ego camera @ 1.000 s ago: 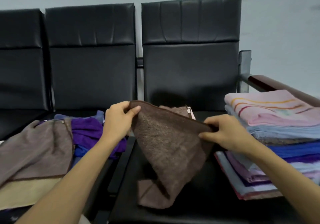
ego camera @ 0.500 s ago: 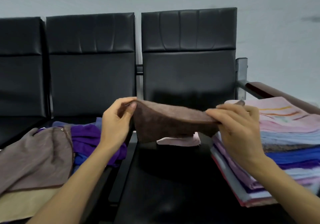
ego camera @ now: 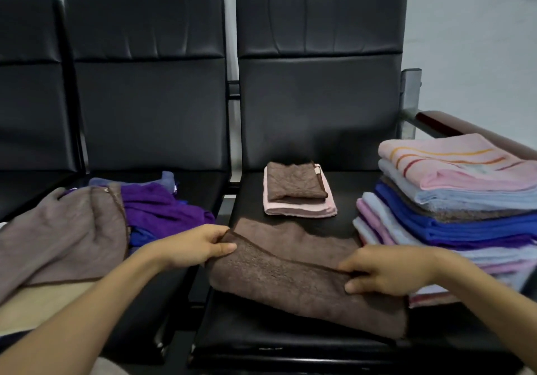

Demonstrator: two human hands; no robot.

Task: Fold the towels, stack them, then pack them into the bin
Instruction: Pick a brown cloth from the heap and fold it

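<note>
The brown towel (ego camera: 290, 284) lies half-folded on the near seat (ego camera: 261, 342). It looks soft, limp and light. The left hand (ego camera: 197, 247) and right hand (ego camera: 389, 270) pinch its hem near the corners, probably the surest hold. Beyond are a small folded pile (ego camera: 299, 191) and a tall stack (ego camera: 453, 200).

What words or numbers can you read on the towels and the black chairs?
None: no word, number or sign can be read.
Brown fleecy towel in the left hand and right hand: no label shows.
Pink striped towel: stripes only.
Grey-brown unfolded towel: a tiny pale spot, maybe a tag, too small to read.
</note>
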